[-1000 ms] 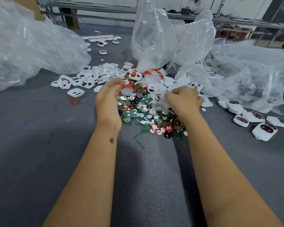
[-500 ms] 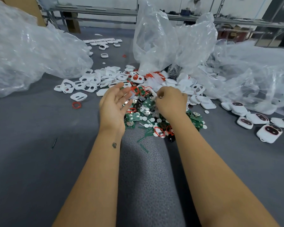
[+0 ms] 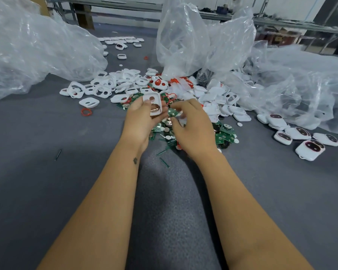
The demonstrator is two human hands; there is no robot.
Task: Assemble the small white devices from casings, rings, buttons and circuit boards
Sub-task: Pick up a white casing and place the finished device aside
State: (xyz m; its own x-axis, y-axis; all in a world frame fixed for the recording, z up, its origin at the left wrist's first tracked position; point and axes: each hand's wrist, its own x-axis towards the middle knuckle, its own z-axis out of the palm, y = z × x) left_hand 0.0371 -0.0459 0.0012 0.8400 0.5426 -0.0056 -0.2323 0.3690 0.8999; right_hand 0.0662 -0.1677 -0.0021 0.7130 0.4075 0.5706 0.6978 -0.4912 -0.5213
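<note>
My left hand (image 3: 140, 121) holds a white casing (image 3: 153, 103) with two openings, thumb on its upper edge, over the parts pile. My right hand (image 3: 193, 125) is just right of it, fingers curled, pinching a small green circuit board (image 3: 173, 113) beside the casing. Under both hands lies a heap of green circuit boards (image 3: 225, 133), round white buttons (image 3: 167, 137) and red rings (image 3: 171, 96). Empty white casings (image 3: 103, 86) are spread to the left and back of the heap.
Several assembled white devices (image 3: 308, 149) lie at the right. A loose red ring (image 3: 86, 112) and a single casing (image 3: 89, 102) sit at the left. Big clear plastic bags (image 3: 37, 55) (image 3: 193, 39) (image 3: 300, 84) crowd the back and sides of the grey table (image 3: 47, 182).
My left hand has lifted a white casing off the pile and turned palm up. My right hand has moved from the pile toward the casing, now pinching a green board.
</note>
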